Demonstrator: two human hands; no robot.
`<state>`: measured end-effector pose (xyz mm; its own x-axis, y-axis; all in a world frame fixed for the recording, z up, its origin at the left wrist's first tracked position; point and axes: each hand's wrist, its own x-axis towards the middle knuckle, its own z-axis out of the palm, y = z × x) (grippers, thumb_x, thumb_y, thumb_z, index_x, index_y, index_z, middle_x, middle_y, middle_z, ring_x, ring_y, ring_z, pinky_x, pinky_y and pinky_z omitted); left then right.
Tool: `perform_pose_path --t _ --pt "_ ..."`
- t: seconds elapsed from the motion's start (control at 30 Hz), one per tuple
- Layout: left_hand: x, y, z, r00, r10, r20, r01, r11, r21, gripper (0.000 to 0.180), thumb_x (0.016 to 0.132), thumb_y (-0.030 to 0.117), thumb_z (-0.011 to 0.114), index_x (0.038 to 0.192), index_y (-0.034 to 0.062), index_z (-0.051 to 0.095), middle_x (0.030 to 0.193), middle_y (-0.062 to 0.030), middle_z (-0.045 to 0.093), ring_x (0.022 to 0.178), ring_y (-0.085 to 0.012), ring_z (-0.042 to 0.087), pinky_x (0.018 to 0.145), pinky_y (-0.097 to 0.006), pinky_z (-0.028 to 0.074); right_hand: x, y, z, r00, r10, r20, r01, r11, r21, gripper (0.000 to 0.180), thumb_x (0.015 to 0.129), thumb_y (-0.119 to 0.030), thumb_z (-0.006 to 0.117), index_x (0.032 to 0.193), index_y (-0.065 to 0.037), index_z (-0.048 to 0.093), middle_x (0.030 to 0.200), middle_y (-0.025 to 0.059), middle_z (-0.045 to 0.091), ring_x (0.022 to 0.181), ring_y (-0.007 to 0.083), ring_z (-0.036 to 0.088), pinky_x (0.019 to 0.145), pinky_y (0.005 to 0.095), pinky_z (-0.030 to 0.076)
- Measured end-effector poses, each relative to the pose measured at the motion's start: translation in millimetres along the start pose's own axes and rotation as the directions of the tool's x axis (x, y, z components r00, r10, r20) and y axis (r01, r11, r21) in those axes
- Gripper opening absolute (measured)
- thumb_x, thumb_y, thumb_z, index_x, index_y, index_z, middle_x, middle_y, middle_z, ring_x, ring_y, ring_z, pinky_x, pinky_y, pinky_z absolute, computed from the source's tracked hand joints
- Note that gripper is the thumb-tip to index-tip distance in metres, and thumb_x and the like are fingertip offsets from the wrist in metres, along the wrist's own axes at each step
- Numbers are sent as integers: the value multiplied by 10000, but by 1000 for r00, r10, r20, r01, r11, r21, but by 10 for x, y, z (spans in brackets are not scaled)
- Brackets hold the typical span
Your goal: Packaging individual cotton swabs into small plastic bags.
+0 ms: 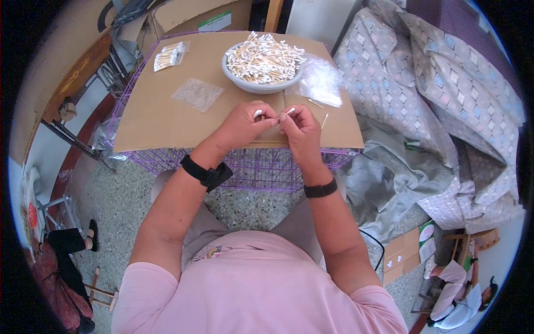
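Observation:
Over the front of a cardboard sheet point(150, 119), my two hands are close together, their fingers closed in pinches. A cotton swab point(257, 113) pokes its white tip out of my left hand point(248, 125). Another swab point(290, 111) shows its tip between the thumb and fingers of my right hand point(302, 129). The fingers hide the sticks, and whether more swabs are held I cannot tell. Just beyond my hands stands a grey bowl point(250, 86) heaped with cotton swabs point(264, 58). Two loose swabs lie right of my right hand, one point(324, 121) nearer and one point(315, 103) farther.
A flat clear bag point(198, 94) lies left of the bowl; a bag filled with swabs point(169, 57) is at the far left. Clear bags point(321, 83) are piled right of the bowl. A purple wire cage point(250, 170) supports the cardboard. Patterned fabric point(389, 83) is heaped at right.

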<state>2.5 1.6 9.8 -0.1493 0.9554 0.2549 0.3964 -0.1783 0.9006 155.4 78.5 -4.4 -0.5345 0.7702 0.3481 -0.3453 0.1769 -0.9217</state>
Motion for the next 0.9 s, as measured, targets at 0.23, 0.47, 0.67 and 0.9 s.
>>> perform_pose_path --t 0.23,0.47,0.67,0.9 --pt "-5 71 -3 999 35 22 -36 998 43 131 878 141 646 916 16 648 795 6 605 738 -68 509 654 -257 439 -4 -45 16 999 -9 -40 9 1000 -3 117 915 -71 612 1017 -45 562 806 -21 578 698 38 530 596 179 430" --pt "-16 84 -33 997 26 76 -26 1000 -4 165 912 186 598 915 26 635 771 16 592 725 -56 497 639 -244 427 -17 -26 14 998 -8 -59 11 998 67 127 915 -77 612 1029 -41 567 817 -5 599 697 49 543 596 187 448" --pt "-19 29 -40 994 4 109 3 998 -65 211 948 231 557 911 37 628 728 36 553 672 -48 474 590 -230 396 -35 19 -11 1000 16 -12 -16 999 -36 65 915 -82 619 948 -34 592 809 -8 611 694 45 552 593 187 445" --pt "-7 49 -80 980 -85 181 113 982 -152 300 996 320 463 941 73 625 696 52 512 591 -38 426 520 -206 348 -26 -65 34 998 33 -53 -34 999 -17 81 926 -112 615 946 -39 586 784 -18 596 678 40 541 585 188 432"
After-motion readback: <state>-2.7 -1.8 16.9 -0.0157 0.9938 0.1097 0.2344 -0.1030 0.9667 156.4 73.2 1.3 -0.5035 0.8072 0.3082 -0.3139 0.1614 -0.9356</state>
